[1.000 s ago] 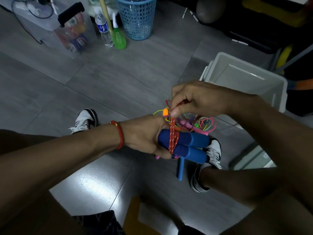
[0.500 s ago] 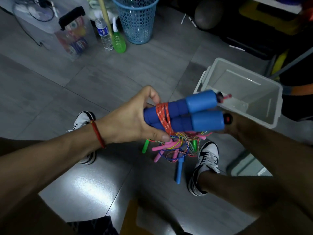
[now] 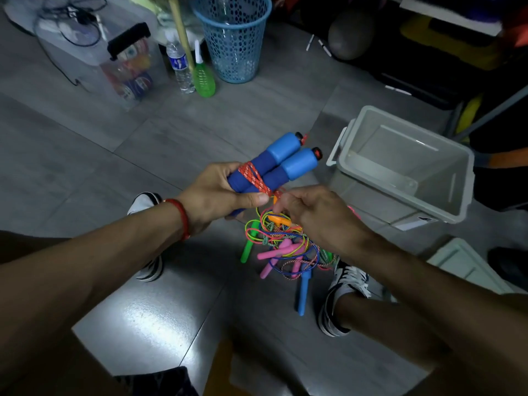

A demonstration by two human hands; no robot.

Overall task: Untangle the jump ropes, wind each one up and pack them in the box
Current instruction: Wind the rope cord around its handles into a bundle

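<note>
- since the earlier frame, two blue handles were tilted upward, gripped by the left hand.
- red cord was pinched by the right hand.
- one empty box stood nearby.

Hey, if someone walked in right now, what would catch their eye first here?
Probably the pair of blue handles bound with red rope, gripped in the left hand at centre. Just below, beside the right hand, a bright tangle of jump ropes lies on the floor. To the right stands the grey box, nothing visible inside.
</note>
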